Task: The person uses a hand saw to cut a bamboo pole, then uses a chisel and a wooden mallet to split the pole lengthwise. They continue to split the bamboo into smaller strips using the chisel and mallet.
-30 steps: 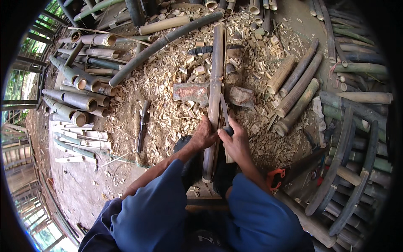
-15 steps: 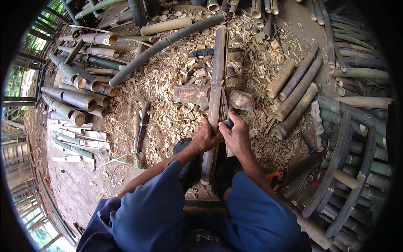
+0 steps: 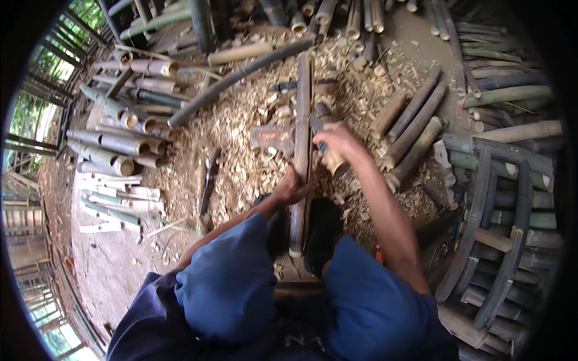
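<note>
A long bamboo piece [image 3: 302, 108] stretches away from me between my legs, lying across a rough reddish wooden block [image 3: 270, 138]. My left hand [image 3: 293, 188] is closed round its nearer half, fingers partly hidden. To the right of the bamboo, my right hand [image 3: 338, 143] grips a knife [image 3: 333, 162] by its handle, whose pale butt end points back toward me. Its dark blade, smeared by motion, angles forward beside the bamboo. Pale chips lie all around the block.
A dark-handled tool [image 3: 209, 180] lies on the ground to the left. Cut bamboo lengths [image 3: 415, 117] lie at right, and more bamboo tubes [image 3: 117, 141] are stacked at left. Pale split strips [image 3: 123, 201] sit nearer. A bamboo frame [image 3: 503, 243] stands at the right.
My right hand has lifted away from the bamboo toward the right with the knife, which has turned. My left hand still grips the bamboo. The view has shifted slightly.
</note>
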`<action>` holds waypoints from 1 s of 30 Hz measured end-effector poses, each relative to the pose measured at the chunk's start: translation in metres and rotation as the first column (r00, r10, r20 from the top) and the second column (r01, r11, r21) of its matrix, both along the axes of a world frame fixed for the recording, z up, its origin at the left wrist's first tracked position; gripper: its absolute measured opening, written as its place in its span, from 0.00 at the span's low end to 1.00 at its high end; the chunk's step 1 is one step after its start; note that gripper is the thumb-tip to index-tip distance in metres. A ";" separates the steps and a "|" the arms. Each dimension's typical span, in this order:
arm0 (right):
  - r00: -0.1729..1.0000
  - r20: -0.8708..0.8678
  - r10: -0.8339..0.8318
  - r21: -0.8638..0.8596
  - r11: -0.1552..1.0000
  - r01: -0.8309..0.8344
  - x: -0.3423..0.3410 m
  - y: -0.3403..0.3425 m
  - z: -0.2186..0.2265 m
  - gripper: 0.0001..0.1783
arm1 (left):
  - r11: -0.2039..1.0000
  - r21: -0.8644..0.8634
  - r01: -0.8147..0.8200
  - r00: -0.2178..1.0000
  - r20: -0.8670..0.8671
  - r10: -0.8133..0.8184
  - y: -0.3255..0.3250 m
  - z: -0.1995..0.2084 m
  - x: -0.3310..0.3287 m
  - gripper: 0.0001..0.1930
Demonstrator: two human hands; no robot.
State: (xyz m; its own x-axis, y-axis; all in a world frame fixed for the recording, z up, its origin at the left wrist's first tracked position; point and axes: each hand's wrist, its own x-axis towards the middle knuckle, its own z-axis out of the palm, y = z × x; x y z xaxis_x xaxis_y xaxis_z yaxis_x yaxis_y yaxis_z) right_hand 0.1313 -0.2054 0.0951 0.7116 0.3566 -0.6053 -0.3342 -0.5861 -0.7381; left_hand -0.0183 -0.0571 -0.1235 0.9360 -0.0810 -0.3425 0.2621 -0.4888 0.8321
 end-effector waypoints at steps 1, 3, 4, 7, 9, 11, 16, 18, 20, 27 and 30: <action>0.995 0.088 -0.037 0.013 0.999 0.036 -0.008 -0.011 -0.031 0.28 | 0.994 -0.109 -0.027 1.000 0.000 0.027 -0.009 0.007 -0.001 0.42; 0.930 0.351 -0.108 -0.057 0.989 0.136 -0.038 -0.040 -0.074 0.28 | 0.948 -0.316 0.043 0.998 -0.034 -0.056 -0.030 0.027 -0.007 0.41; 0.906 0.407 -0.118 -0.048 0.987 0.150 -0.064 -0.048 -0.078 0.29 | 0.915 -0.400 0.052 0.995 -0.056 -0.081 -0.031 0.041 -0.015 0.41; 0.888 0.420 -0.188 0.152 0.979 0.135 -0.129 -0.051 -0.065 0.33 | 0.851 -0.524 -0.021 0.993 -0.108 -0.042 -0.022 0.056 -0.037 0.40; 0.963 0.206 -0.173 0.143 0.979 0.145 -0.142 -0.051 -0.050 0.35 | 0.901 -0.431 -0.050 0.961 -0.266 -0.074 -0.011 0.066 -0.039 0.38; 0.927 0.361 -0.102 0.078 0.994 0.079 -0.147 -0.061 -0.062 0.36 | 0.919 -0.392 -0.041 0.965 -0.255 -0.065 -0.017 0.066 -0.029 0.36; 0.762 0.633 -0.138 0.133 0.989 0.069 -0.147 -0.060 -0.079 0.33 | 0.886 -0.423 -0.189 0.975 -0.190 0.117 -0.018 0.039 -0.015 0.34; 0.731 0.676 -0.095 0.096 0.995 0.041 -0.144 -0.057 -0.075 0.33 | 0.947 -0.281 -0.156 0.984 -0.123 0.126 -0.018 0.039 -0.015 0.35; 0.723 0.689 -0.041 -0.001 0.998 0.058 -0.143 -0.068 -0.067 0.35 | 0.991 -0.112 -0.072 0.994 -0.094 0.061 -0.040 0.038 -0.002 0.35; 0.762 0.626 0.168 -0.270 0.963 0.009 -0.139 -0.044 -0.055 0.38 | 0.994 0.066 -0.090 0.987 -0.129 0.098 -0.045 0.057 -0.004 0.36; 0.762 0.635 0.130 -0.243 0.969 0.038 -0.139 -0.039 -0.062 0.39 | 0.993 0.093 -0.068 0.972 -0.218 0.087 -0.048 0.079 -0.004 0.36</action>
State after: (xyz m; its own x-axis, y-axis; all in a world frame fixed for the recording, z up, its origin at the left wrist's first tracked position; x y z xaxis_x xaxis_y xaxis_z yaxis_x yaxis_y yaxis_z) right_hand -0.0078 -0.2442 0.0331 0.9470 0.3113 -0.0787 0.2009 -0.7657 -0.6110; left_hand -0.0222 -0.1048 -0.0442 0.8384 0.0268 -0.5445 0.4752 -0.5252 0.7059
